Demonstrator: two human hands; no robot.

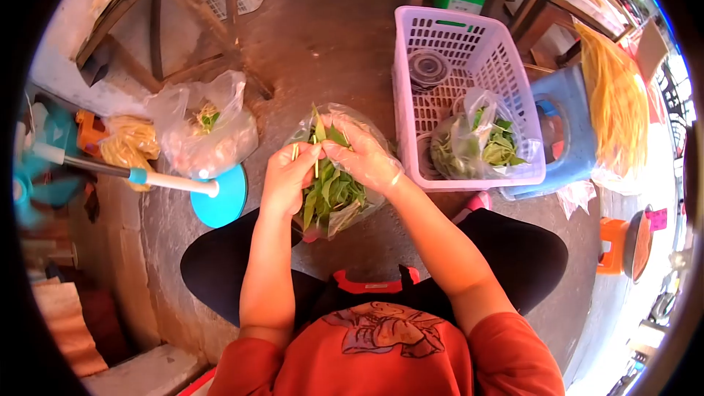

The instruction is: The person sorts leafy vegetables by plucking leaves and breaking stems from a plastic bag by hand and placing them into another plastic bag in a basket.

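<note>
Over a clear plastic bag [301, 132] of green leaves [334, 194], my two hands meet between my knees. My left hand [287, 172] is closed, thumb and fingers pinching a thin leafy stem [317, 163]. Closed beside it, my right hand [363, 158] pinches at the same sprig, and some leaf shows above the fingers. A shiny clear film, perhaps a thin glove, covers the right hand up to the wrist. The bag's lower part is partly hidden by my hands and forearms.
To the right stands a pale purple basket [532, 182] holding a bag of greens [502, 145] and dark round lids [427, 68]. A blue plastic stool [576, 121] is beyond it. On the left are a clear bag [231, 128] and a fan's turquoise base [224, 202].
</note>
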